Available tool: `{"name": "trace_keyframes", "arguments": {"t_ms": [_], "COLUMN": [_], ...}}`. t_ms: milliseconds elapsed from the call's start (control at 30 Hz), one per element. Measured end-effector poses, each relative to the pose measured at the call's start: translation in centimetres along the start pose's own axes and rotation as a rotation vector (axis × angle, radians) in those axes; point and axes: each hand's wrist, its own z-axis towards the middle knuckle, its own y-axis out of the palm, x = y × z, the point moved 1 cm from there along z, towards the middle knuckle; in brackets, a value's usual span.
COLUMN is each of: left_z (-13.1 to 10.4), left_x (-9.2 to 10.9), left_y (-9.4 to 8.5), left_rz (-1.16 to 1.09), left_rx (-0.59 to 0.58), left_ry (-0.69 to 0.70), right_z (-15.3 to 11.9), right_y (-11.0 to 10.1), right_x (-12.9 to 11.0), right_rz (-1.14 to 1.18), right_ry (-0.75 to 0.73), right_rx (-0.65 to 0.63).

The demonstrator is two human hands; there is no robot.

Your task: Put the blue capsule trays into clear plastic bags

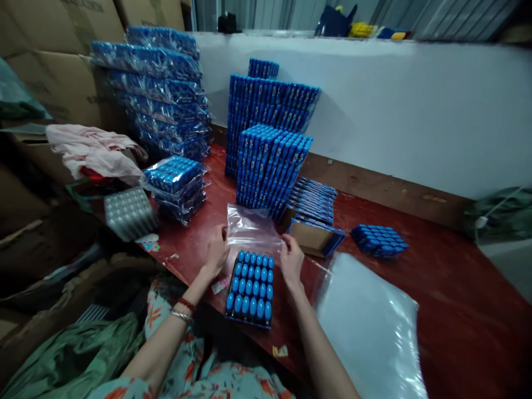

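Bag (251, 228), clear plastic, positioned just beyond the blue-capped pack (250, 287); left hand (216, 251) grips one side, right hand (292, 259) the other. Plastic sheets (369, 321) lie right of the pack; tall blue stacks (268, 166) stand beyond it.

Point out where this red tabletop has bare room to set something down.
The widest bare stretch of red tabletop lies right of the clear plastic and in front of the small blue stack. A narrow strip runs between the wrapped packs and the tall blue stacks. Crowded: the back middle, where those stacks stand close to the open box.
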Motion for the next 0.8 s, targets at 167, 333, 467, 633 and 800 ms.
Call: {"name": "trace_keyframes", "arguments": {"t_ms": [167, 333, 467, 633, 800], "left_z": [-1.9, -6.0, -10.1, -12.0, -10.7], "left_x": [-2.8, -3.0, -4.2, -3.9, -2.5], "left_y": [3.6, 4.4, 4.4, 3.9, 3.3], "left_rz": [-0.034, -0.131, -0.209, -0.317, -0.49], "left_rx": [-0.156, -0.214, -0.175, -0.155, -0.231], "left_ry": [-0.014, -0.045, -0.184, -0.278, -0.295], "right_z": [-1.8, -6.5, -10.6, -11.7, -9.4], "right_y": [2.6, 2.1, 1.2, 0.7, 1.0], "right_x": [4.6, 4.4, 5.0, 6.0, 6.8], "right_rz": [-0.015, 0.043, 0.109, 0.115, 0.129], "right_ry": [0.034, 0.065, 0.189, 0.239, 0.279], "right_rx": [-0.167, -0.199, -0.162, -0.154, -0.096]}}
